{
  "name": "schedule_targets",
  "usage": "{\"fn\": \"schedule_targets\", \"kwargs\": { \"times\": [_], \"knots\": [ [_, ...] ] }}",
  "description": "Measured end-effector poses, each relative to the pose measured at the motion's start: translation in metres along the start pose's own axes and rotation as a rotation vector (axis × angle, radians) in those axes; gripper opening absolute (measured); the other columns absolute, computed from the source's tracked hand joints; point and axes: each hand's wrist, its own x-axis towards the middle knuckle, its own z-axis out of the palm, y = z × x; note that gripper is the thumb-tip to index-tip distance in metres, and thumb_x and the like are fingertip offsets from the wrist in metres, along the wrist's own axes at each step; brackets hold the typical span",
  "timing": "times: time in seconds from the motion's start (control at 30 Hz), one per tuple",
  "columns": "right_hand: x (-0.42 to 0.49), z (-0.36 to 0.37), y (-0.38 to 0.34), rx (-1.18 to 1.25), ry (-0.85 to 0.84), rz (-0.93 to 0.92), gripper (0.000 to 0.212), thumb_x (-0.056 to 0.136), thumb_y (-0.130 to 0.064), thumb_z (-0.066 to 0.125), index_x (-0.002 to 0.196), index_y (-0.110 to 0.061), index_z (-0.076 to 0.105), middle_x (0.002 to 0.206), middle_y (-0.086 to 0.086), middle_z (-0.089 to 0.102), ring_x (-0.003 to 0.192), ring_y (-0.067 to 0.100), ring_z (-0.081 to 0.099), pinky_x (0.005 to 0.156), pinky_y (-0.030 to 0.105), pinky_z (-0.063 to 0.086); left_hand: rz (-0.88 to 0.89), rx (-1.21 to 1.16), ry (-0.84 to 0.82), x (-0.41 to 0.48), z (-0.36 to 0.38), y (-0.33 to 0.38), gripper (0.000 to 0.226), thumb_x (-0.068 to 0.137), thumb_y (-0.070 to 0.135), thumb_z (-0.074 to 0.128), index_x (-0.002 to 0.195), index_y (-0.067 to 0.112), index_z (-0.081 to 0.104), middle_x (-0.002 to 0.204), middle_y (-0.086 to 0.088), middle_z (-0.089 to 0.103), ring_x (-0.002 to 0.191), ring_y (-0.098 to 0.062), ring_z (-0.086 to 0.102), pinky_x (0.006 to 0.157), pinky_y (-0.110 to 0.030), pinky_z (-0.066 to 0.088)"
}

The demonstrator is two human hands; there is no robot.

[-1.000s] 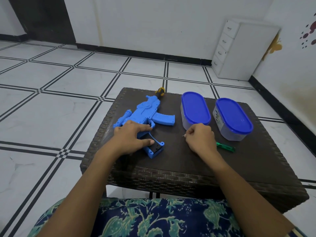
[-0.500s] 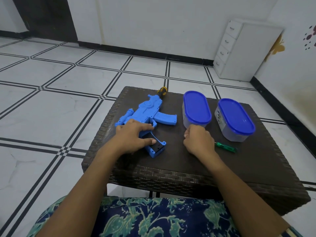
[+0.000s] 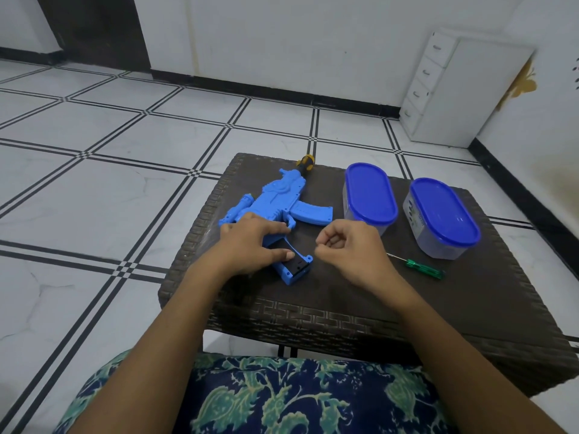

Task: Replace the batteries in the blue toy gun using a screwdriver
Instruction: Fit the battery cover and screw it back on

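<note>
Blue toy gun point(image 3: 282, 203) flat on dark woven tabletop point(image 3: 470, 308), left half, stock end nearest, dark battery bay point(image 3: 293, 261) showing open in the stock. Left hand point(image 3: 250, 242) spread flat, pressing down on gun body, thumb by the bay; not wrapped around it. Right hand point(image 3: 347, 245) loosely curled just right of the stock, fingertips pinched; anything held too small to tell, maybe a screw. Green screwdriver point(image 3: 424, 268) lying right of that hand, untouched. Two blue-lidded containers point(image 3: 369, 192) behind. Yellow-black tool handle point(image 3: 305, 161) past the muzzle. Gun likely light hollow rigid plastic, smooth, prone to sliding: best pinned by body or gripped at stock sides. Thin bay edges likely snap-prone.
</note>
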Motion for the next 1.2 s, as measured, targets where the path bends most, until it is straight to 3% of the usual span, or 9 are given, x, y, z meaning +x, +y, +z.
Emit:
{"fn": "schedule_targets", "kwargs": {
  "times": [0.13,0.37,0.67,0.83,0.97,1.1,1.2],
  "knots": [
    [-0.006,-0.004,-0.002,0.043,-0.097,-0.133,0.017,0.077,0.003,0.070,0.086,-0.011,0.072,0.078,0.000,0.069,0.066,0.001,0.060,0.063,0.013,0.050,0.007,-0.004,0.014,0.000,0.001,-0.001,0.078,0.057,0.078,0.048,0.129,0.050,0.050,0.139,0.007,0.049,0.134,-0.015,0.029,0.109,-0.052,0.027],
    [-0.011,0.004,0.000,-0.183,-0.193,-0.348,0.016,0.089,-0.005,0.065,0.094,-0.019,0.072,0.087,-0.006,0.063,0.075,0.003,0.057,0.064,0.007,0.039,-0.007,0.008,0.021,-0.001,-0.002,0.002,0.065,0.067,0.072,0.059,0.128,0.050,0.051,0.138,0.002,0.049,0.137,-0.017,0.028,0.110,-0.052,0.025],
    [-0.013,0.007,-0.004,-0.210,-0.217,-0.364,0.018,0.087,-0.004,0.063,0.096,-0.017,0.072,0.088,-0.003,0.062,0.070,0.009,0.055,0.064,0.014,0.043,0.000,0.045,0.022,-0.001,-0.003,0.003,0.058,0.075,0.063,0.065,0.129,0.048,0.051,0.139,0.001,0.048,0.138,-0.018,0.027,0.110,-0.050,0.023],
    [-0.015,0.007,-0.003,-0.199,-0.181,-0.392,0.018,0.084,-0.001,0.065,0.094,-0.016,0.068,0.081,-0.005,0.066,0.072,0.010,0.060,0.065,0.021,0.052,0.001,0.002,0.003,0.000,-0.003,0.001,0.069,0.062,0.073,0.056,0.127,0.049,0.053,0.139,0.000,0.048,0.140,-0.018,0.026,0.110,-0.053,0.026],
    [-0.014,0.006,-0.007,-0.360,-0.206,-0.494,0.016,0.086,-0.004,0.061,0.094,-0.017,0.065,0.082,-0.015,0.058,0.075,0.005,0.053,0.067,0.021,0.045,-0.005,0.013,0.003,0.002,-0.002,0.002,0.070,0.060,0.074,0.054,0.126,0.050,0.053,0.139,0.001,0.049,0.139,-0.018,0.027,0.110,-0.054,0.026],
    [-0.015,0.008,-0.009,-0.431,-0.214,-0.522,0.015,0.088,-0.004,0.059,0.094,-0.017,0.063,0.088,-0.006,0.065,0.077,0.007,0.048,0.068,0.023,0.038,-0.015,0.016,-0.008,0.002,-0.004,0.001,0.065,0.065,0.072,0.058,0.126,0.049,0.053,0.141,0.002,0.047,0.139,-0.019,0.028,0.110,-0.053,0.025],
    [-0.016,0.009,-0.010,-0.438,-0.214,-0.522,0.016,0.087,-0.003,0.058,0.094,-0.016,0.064,0.088,-0.001,0.067,0.079,0.013,0.053,0.069,0.029,0.044,-0.025,0.008,-0.011,0.001,-0.004,0.003,0.074,0.057,0.075,0.051,0.126,0.049,0.054,0.140,0.001,0.047,0.138,-0.019,0.029,0.110,-0.052,0.027]
  ]
}}
